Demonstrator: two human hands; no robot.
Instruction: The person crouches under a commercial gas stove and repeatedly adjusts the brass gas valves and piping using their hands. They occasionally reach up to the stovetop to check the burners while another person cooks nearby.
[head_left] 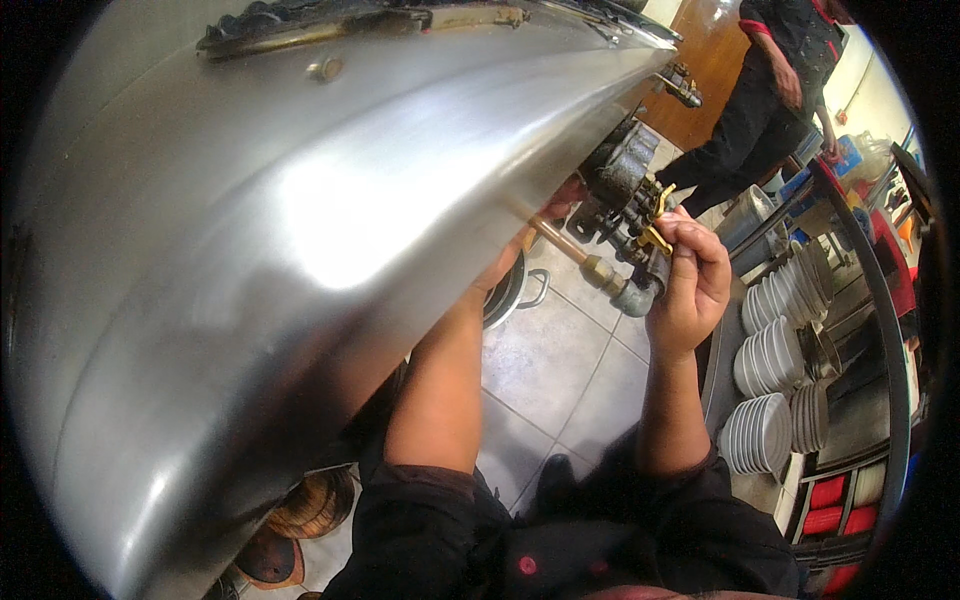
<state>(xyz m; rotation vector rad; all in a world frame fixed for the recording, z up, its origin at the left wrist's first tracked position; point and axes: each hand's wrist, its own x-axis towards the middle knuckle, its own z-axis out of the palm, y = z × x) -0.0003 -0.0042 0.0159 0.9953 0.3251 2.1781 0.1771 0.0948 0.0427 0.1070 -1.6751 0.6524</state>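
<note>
A dark, greasy gas valve assembly (625, 170) hangs beside the edge of the stainless steel counter (230, 330). My right hand (694, 270) is closed, thumb and fingers pinching a yellow valve lever (656, 239) on its near side. Another yellow lever (664, 198) sits just beyond it. A copper-coloured pipe (558, 241) runs from under the counter to a brass nut and a grey elbow (634, 298). My left hand (510, 262) reaches behind this pipe, up to the back of the valve assembly. The counter edge and pipe hide most of its fingers.
Stacked white plates (757, 430) fill a metal rack (893, 370) at the right. A pot (512, 292) stands on the tiled floor (540, 365) below my arms. Another person (768, 100) in dark clothes is at the far right. A burner grate (330, 38) lies atop the counter.
</note>
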